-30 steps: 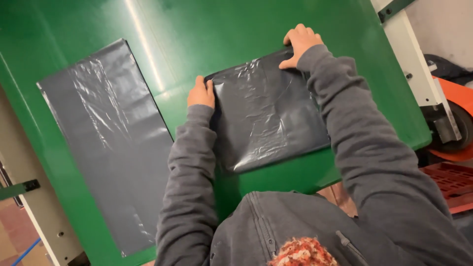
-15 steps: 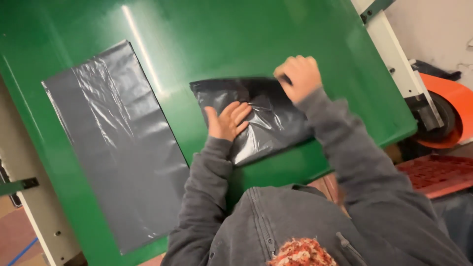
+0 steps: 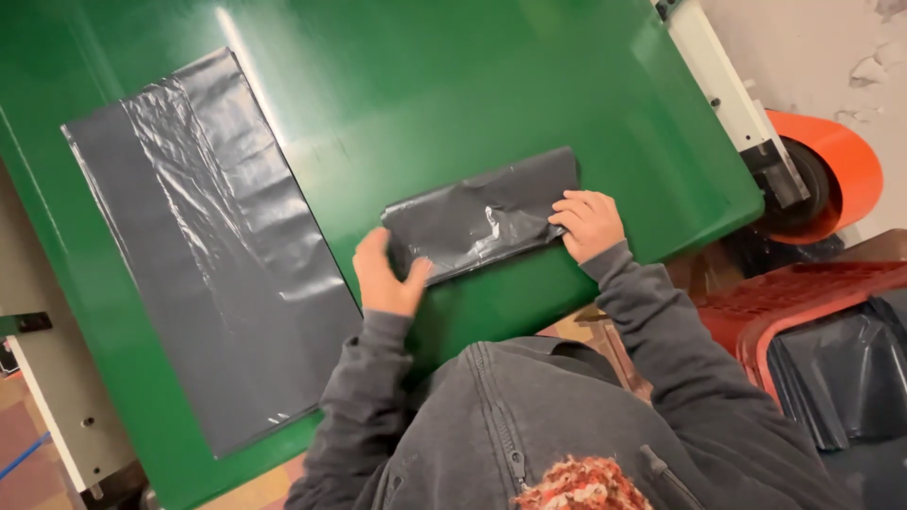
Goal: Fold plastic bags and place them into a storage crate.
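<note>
A dark grey plastic bag [image 3: 477,225], folded into a narrow strip, lies on the green table [image 3: 453,85] just in front of me. My left hand [image 3: 387,276] presses on the strip's left end, thumb and fingers spread over its edge. My right hand [image 3: 590,223] lies flat on the strip's right end, fingers together. A second dark grey plastic bag [image 3: 208,246] lies unfolded and flat at the table's left. Both arms wear grey sleeves.
An orange roll [image 3: 831,175] on a white machine frame [image 3: 723,85] stands off the table's right edge. A red crate [image 3: 803,302] with folded dark bags [image 3: 846,378] sits at the lower right. A pale metal bracket [image 3: 57,416] is at the lower left.
The bag went from a wide square to a narrow strip, folded toward me. Both hands came down from its far edge to its near ends.
</note>
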